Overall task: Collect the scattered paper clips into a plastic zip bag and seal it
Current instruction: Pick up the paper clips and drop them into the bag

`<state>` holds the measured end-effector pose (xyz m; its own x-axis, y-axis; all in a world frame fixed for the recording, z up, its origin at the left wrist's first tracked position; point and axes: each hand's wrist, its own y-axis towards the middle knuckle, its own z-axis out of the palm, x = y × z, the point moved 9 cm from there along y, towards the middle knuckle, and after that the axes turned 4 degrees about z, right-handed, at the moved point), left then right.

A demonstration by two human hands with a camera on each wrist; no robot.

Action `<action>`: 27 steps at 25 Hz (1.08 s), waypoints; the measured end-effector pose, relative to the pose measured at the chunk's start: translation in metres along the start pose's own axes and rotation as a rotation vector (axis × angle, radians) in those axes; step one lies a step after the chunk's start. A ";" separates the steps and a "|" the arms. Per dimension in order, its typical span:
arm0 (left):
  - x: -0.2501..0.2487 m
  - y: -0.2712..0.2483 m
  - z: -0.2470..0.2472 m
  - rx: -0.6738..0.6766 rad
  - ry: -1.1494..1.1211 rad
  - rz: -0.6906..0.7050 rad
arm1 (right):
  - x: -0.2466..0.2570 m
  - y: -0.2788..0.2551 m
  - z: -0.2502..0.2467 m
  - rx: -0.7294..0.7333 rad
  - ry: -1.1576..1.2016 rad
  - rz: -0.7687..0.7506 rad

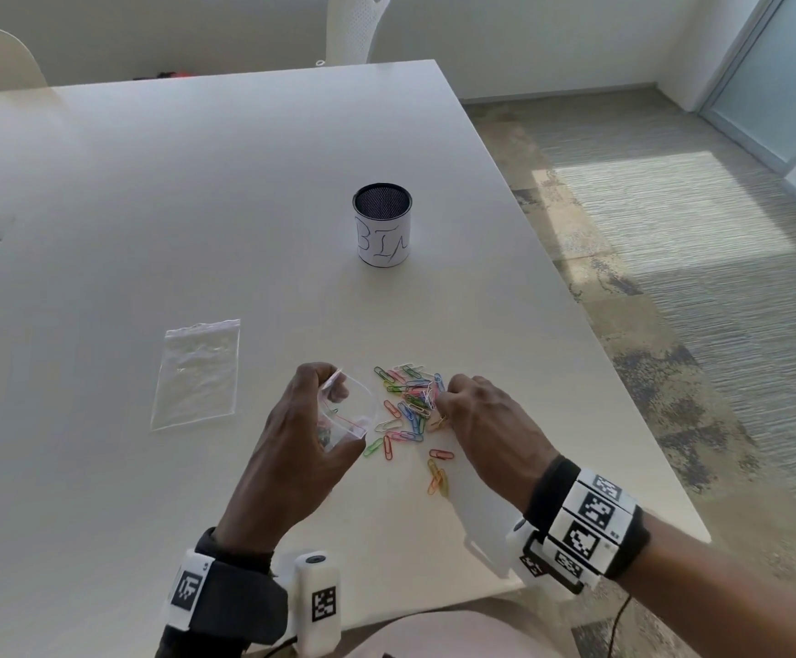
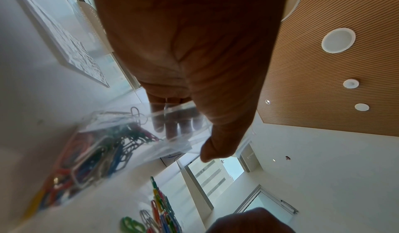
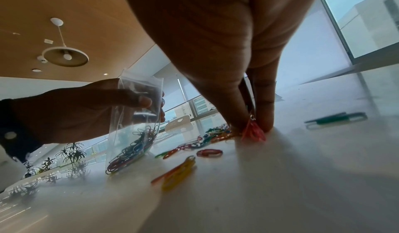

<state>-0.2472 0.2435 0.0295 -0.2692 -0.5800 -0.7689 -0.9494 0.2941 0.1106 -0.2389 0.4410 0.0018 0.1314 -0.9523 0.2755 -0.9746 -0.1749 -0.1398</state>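
My left hand point(image 1: 313, 420) holds a small clear zip bag point(image 1: 346, 410) upright on the white table point(image 1: 196, 182), mouth open, fingers and thumb gripping its top. The bag point(image 3: 136, 117) holds several coloured paper clips point(image 2: 101, 149) in its bottom. Just right of it lies a scattered heap of coloured paper clips point(image 1: 410, 410). My right hand point(image 1: 477, 415) is down on the heap's right side. Its thumb and fingers point(image 3: 266, 117) pinch a few red and orange clips point(image 3: 253, 131) against the table.
A second clear zip bag point(image 1: 196, 372) lies flat to the left of my hands. A mesh cup labelled BIN point(image 1: 382, 230) stands farther back. The table's right edge point(image 1: 624, 372) runs close to my right wrist. A green clip point(image 3: 336, 118) lies apart.
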 end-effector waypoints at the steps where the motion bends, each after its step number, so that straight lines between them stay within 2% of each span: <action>1: 0.000 0.000 0.000 -0.001 -0.001 -0.002 | 0.002 0.002 -0.001 0.004 -0.003 -0.020; 5: 0.001 0.003 0.000 0.001 0.003 -0.005 | -0.008 0.015 0.000 0.041 0.059 -0.011; 10: -0.002 0.003 0.000 0.001 0.002 0.004 | -0.028 0.026 -0.019 0.053 0.337 0.084; 14: -0.002 0.003 0.001 -0.002 0.000 0.009 | -0.008 0.025 -0.057 -0.044 0.620 0.045; 18: 0.000 0.004 0.002 0.000 0.001 -0.003 | 0.039 0.023 -0.083 -0.118 0.888 -0.030; 22: 0.002 0.005 0.002 0.000 -0.022 -0.037 | 0.078 0.026 -0.075 -0.168 0.784 -0.108; 27: 0.005 0.005 0.000 -0.017 -0.033 -0.045 | 0.087 0.027 -0.068 -0.095 0.702 -0.149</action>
<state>-0.2530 0.2418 0.0261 -0.2208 -0.5668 -0.7937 -0.9630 0.2554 0.0855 -0.2665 0.3701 0.0865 0.1475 -0.5292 0.8355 -0.9711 -0.2376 0.0210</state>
